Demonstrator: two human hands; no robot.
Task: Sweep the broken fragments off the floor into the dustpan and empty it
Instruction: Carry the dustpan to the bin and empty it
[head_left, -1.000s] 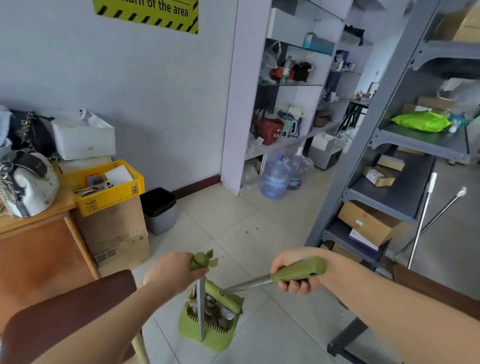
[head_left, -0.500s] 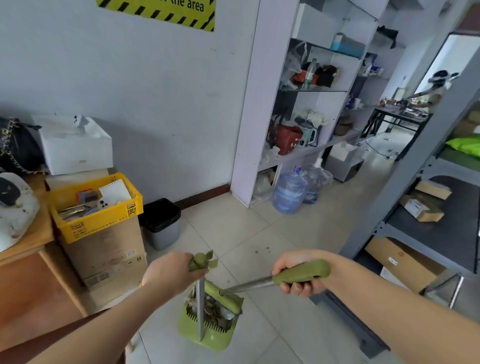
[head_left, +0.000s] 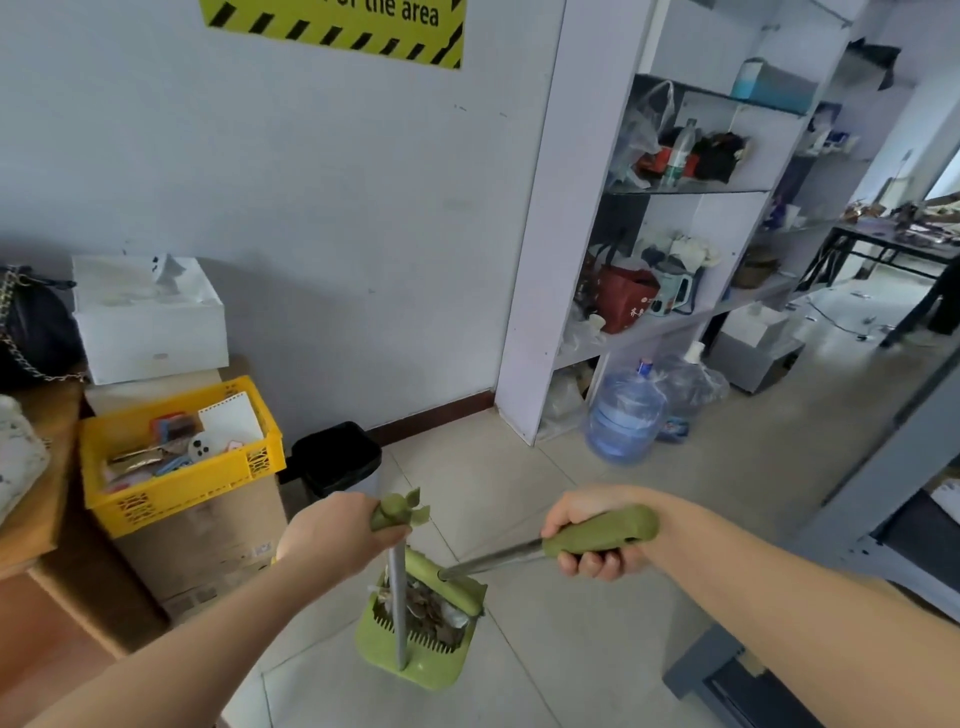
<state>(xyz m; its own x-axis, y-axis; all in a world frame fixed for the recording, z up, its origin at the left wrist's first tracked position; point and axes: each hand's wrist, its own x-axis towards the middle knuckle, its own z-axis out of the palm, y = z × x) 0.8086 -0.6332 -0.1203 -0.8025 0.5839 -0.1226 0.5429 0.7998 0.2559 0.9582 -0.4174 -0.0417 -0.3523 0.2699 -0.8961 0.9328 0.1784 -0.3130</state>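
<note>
Now, in the head view, the left hand (head_left: 332, 535) is closed on the dustpan (head_left: 415, 649) handle and the right hand (head_left: 592, 535) is closed on the broom (head_left: 597, 535); fragments (head_left: 426, 610) fill the pan. Keep it level, broom head pinning them, until over the black bin (head_left: 337, 457) beyond the pan.

Both forearms are seen bare to the frame edge; left hand (head_left: 332, 535) and right hand (head_left: 597, 535) are ungloved, without jewellery.
</note>
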